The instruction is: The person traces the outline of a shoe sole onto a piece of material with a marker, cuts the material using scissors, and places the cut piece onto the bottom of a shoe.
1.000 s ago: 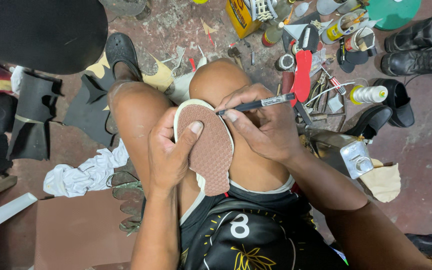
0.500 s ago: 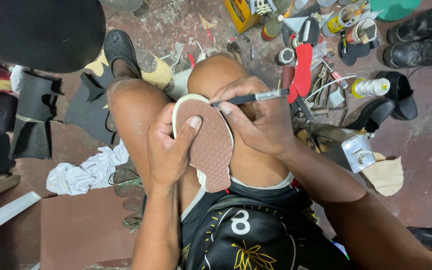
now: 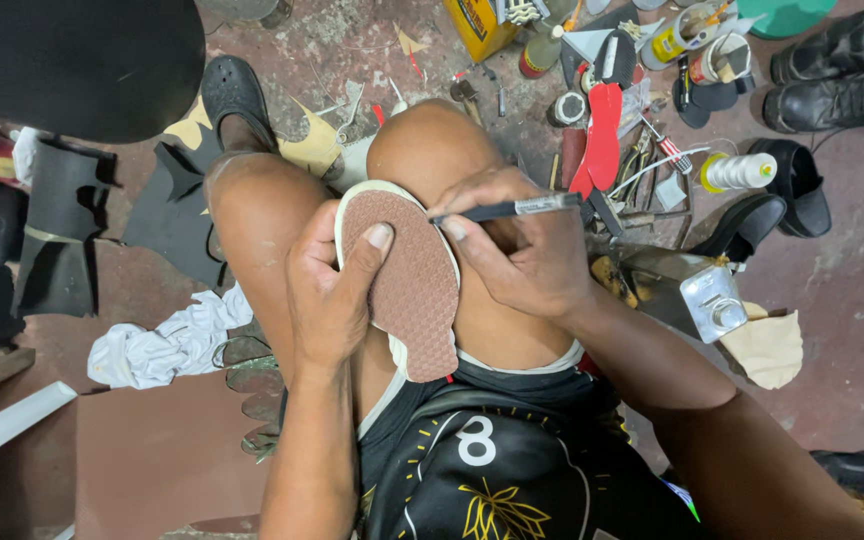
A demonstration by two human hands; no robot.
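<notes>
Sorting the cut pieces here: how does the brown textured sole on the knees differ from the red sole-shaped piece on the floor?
The brown textured sole is held against the knees by the left hand, its edge traced with a pen in the right hand; the red sole-shaped piece lies untouched among tools. Brown looks grainy with a pale rim, red smooth. Both share a foot-shaped outline.

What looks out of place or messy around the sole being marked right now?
The work itself looks tidy: the left hand steadies the brown sole on the knees while the right hand holds a pen at its edge. The floor is cluttered: a crumpled white rag and scattered tools lie loose.
</notes>
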